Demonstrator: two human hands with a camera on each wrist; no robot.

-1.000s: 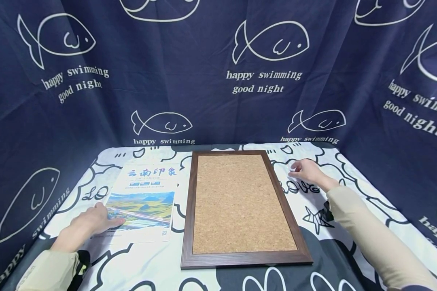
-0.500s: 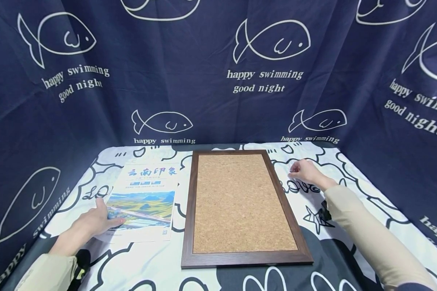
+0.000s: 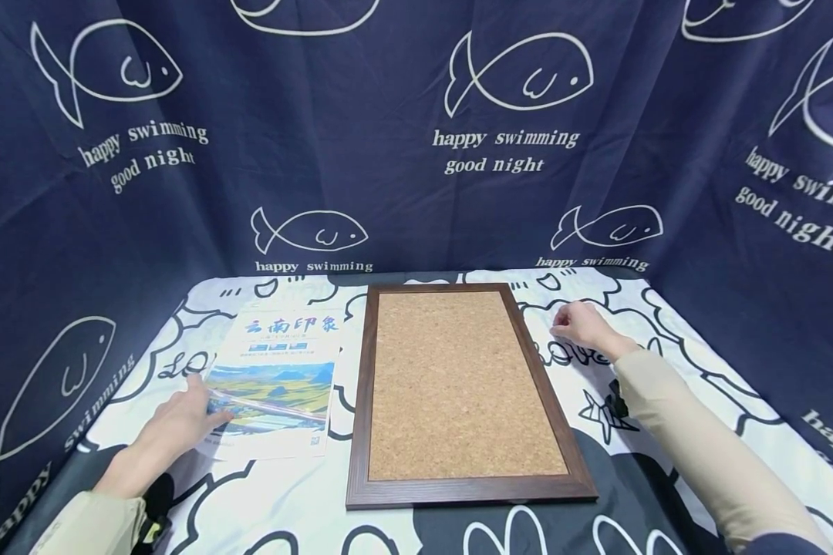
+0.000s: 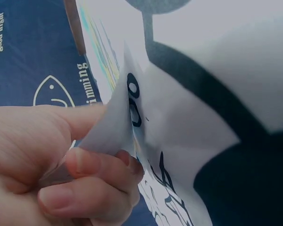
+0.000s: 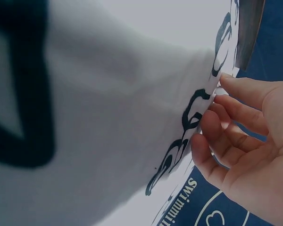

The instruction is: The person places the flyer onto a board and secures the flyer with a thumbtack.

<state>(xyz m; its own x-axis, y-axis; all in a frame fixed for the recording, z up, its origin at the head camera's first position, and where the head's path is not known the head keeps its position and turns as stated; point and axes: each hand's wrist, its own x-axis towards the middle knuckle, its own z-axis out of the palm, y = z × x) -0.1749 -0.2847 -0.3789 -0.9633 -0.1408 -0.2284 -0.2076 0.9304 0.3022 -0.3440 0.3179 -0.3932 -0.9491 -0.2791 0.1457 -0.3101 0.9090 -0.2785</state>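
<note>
A poster (image 3: 278, 385) with blue Chinese lettering over a landscape picture lies at the left of the table. My left hand (image 3: 183, 412) pinches its left edge near the bottom, thumb on the printed face. In the left wrist view, the paper's bent white underside (image 4: 111, 125) shows between thumb and curled fingers. Right of the dark-framed cork board (image 3: 465, 385), my right hand (image 3: 586, 327) is low over the table, thumb and index fingertips together. In the right wrist view, a small whitish thing (image 5: 220, 90) shows at those fingertips; its kind is unclear.
A white cloth (image 3: 298, 501) with black cartoon drawings covers the table. Behind and at both sides hangs a dark blue curtain (image 3: 403, 139) with white fish outlines and lettering. The board's wooden frame (image 3: 472, 492) stands slightly raised from the cloth.
The left index finger has reached forward along the poster's edge, and the lower left corner has bent. My right fingertips have drawn together, the hand staying in nearly the same place.
</note>
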